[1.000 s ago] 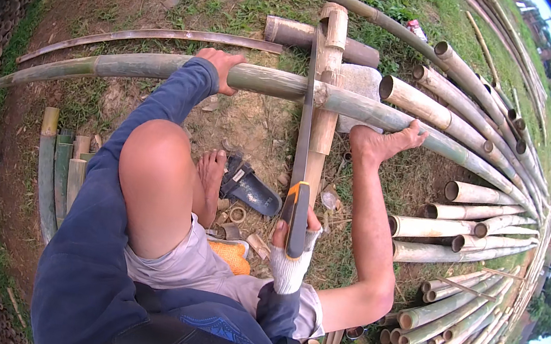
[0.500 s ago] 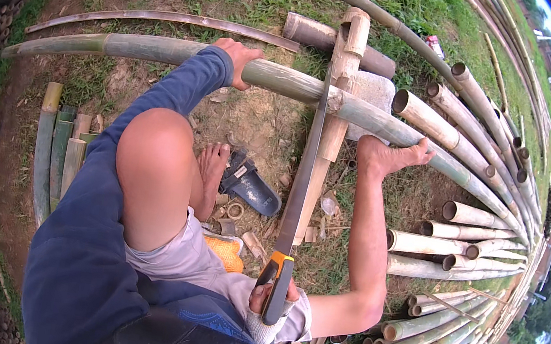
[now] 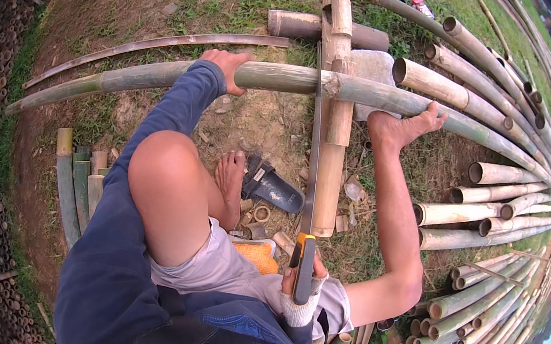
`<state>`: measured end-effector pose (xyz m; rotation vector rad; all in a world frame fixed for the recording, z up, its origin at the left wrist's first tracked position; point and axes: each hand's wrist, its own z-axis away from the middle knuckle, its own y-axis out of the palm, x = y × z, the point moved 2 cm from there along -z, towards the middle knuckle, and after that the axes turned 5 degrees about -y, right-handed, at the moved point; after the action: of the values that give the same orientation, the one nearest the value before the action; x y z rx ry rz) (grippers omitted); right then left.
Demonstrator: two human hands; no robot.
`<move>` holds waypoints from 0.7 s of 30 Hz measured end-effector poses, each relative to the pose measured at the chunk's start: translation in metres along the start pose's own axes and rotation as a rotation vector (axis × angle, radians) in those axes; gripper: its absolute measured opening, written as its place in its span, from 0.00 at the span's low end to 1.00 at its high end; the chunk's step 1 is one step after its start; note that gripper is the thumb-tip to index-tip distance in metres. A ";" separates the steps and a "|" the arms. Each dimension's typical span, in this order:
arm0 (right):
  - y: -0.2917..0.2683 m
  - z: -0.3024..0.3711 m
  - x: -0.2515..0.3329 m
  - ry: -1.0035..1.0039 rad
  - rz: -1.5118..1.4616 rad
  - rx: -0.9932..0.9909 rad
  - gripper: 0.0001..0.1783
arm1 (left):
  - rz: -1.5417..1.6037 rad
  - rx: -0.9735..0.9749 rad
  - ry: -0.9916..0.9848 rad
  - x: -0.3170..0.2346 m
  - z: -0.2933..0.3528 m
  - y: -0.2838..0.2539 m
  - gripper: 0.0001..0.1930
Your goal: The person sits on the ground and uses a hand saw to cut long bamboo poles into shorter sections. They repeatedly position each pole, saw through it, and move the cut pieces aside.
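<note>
A long green bamboo pole (image 3: 278,77) lies crosswise over an upright-pointing bamboo support (image 3: 338,128). My left hand (image 3: 226,68) grips the pole left of the support, fingers wrapped over it. In my right hand (image 3: 301,290), in a white fingerless glove, is the dark and yellow handle of a handsaw (image 3: 312,177). Its long blade runs away from me and meets the pole just left of a node, beside the support. My bare right foot (image 3: 401,128) presses on the pole to the right of the saw.
Several cut bamboo poles (image 3: 435,89) are stacked at the right, open ends toward me. Short bamboo pieces (image 3: 70,178) stand at the left. A black sandal (image 3: 276,190) and bamboo offcuts (image 3: 261,214) lie on the ground near my left foot. A pale stone block (image 3: 372,69) sits behind the pole.
The view has turned and shifted slightly. My right hand with the saw appears farther forward, its blade reaching farther past the pole. My left hand and right foot keep their places on the pole.
</note>
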<state>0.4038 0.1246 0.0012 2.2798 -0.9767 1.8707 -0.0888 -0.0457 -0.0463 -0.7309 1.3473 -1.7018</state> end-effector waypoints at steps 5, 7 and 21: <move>0.013 -0.059 -0.001 0.015 -0.102 -0.020 0.32 | 0.019 -0.020 -0.040 -0.003 0.003 -0.003 0.46; 0.045 -0.151 -0.035 0.055 -0.116 0.007 0.29 | 0.014 -0.013 -0.036 -0.009 0.007 -0.006 0.46; -0.012 0.013 -0.003 0.041 0.003 0.007 0.35 | 0.079 -0.037 -0.021 -0.003 0.004 0.002 0.42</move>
<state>0.4213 0.1301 -0.0007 2.2354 -0.9697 1.9173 -0.0837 -0.0448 -0.0472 -0.7055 1.3783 -1.6065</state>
